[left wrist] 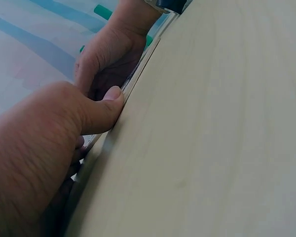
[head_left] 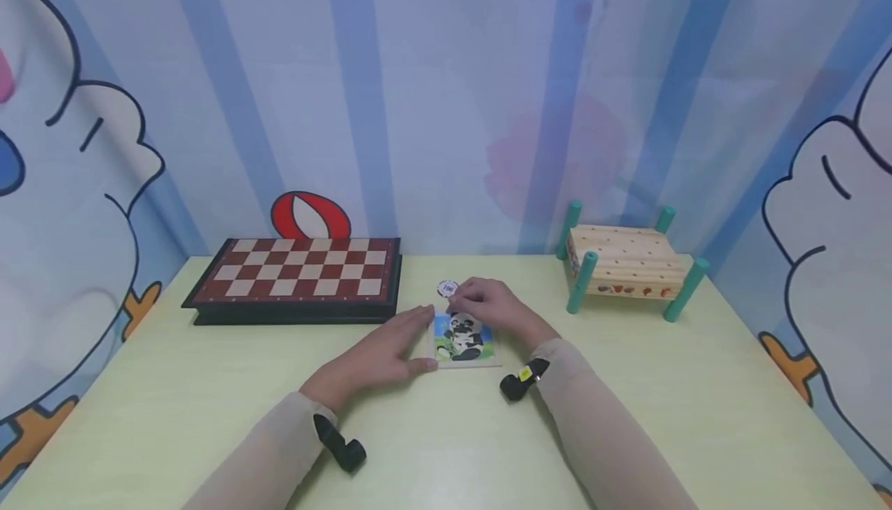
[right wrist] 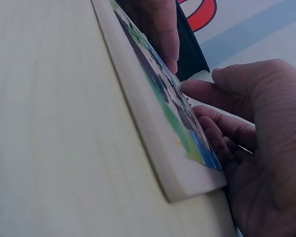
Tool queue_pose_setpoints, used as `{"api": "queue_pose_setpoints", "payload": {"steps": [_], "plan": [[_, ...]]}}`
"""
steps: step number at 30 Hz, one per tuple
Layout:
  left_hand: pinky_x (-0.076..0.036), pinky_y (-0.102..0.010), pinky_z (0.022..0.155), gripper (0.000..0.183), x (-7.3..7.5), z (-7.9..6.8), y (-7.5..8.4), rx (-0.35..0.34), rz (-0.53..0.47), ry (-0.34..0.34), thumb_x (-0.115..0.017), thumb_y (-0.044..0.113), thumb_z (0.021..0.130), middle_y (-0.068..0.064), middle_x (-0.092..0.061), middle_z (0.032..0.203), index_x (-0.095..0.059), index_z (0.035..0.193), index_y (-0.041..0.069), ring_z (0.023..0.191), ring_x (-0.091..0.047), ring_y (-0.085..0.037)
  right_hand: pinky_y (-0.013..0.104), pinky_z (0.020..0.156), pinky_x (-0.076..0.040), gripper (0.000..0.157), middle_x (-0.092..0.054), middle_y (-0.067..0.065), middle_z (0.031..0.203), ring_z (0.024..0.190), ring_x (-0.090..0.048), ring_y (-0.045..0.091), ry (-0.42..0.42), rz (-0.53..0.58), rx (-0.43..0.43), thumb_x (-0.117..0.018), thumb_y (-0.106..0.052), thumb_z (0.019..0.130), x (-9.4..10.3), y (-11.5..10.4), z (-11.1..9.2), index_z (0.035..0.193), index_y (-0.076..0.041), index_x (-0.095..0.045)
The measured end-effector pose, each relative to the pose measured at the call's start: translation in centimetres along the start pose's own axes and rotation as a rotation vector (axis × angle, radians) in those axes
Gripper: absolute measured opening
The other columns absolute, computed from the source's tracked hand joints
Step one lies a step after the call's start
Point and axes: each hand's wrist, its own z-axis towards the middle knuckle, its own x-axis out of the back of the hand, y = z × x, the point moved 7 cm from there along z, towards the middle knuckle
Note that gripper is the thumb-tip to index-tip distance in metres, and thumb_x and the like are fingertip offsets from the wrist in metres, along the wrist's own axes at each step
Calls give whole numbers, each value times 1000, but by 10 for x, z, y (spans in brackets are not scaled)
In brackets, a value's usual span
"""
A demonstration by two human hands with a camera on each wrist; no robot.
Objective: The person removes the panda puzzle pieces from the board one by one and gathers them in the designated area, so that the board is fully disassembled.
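A small square panda picture puzzle (head_left: 465, 340) with a pale frame lies on the table between the hands. My left hand (head_left: 379, 351) rests along its left side, the thumb (left wrist: 111, 101) touching near the lower corner and the straight fingers near the upper one. Over the picture's upper edge, my right hand (head_left: 498, 305) has its fingers curled, and a fingertip (right wrist: 190, 89) touches the picture surface. Whether anything small sits between right thumb and fingers is hidden. Just beyond the puzzle lies a round white-and-dark poker chip (head_left: 446, 288).
A folding chessboard box (head_left: 300, 274), brown and white on a black base, lies at the back left. At the back right stands a wooden peg bench (head_left: 627, 255) with green legs. A printed cloth backdrop (head_left: 446, 107) rises behind the pale table (head_left: 446, 448).
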Motion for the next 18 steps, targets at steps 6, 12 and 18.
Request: {"api": "queue_pose_setpoints", "payload": {"steps": [6, 12, 18], "plan": [[-22, -44, 122, 88, -2, 0, 1, -8, 9, -4, -58, 59, 95, -3, -22, 167, -23, 161, 14, 153, -19, -24, 41, 103, -47, 27, -67, -5, 109, 108, -60, 17, 16, 3, -27, -61, -38, 100, 0, 2, -2, 94, -23, -82], [-23, -44, 122, 87, 1, -1, 2, -14, 5, 5, -59, 57, 95, -4, -23, 166, -24, 161, 12, 152, -20, -25, 41, 99, -48, 31, -64, -4, 107, 105, -59, 17, -1, -7, -35, -58, -42, 101, -1, 1, 0, 93, -25, -82], [-23, -43, 122, 87, 0, -1, 0, -14, 12, 1, -57, 58, 96, -4, -23, 166, -23, 161, 13, 152, -20, -25, 39, 94, -49, 34, -63, -4, 104, 101, -59, 16, -8, -31, -27, -56, -43, 102, 0, 1, 1, 92, -24, -83]]}}
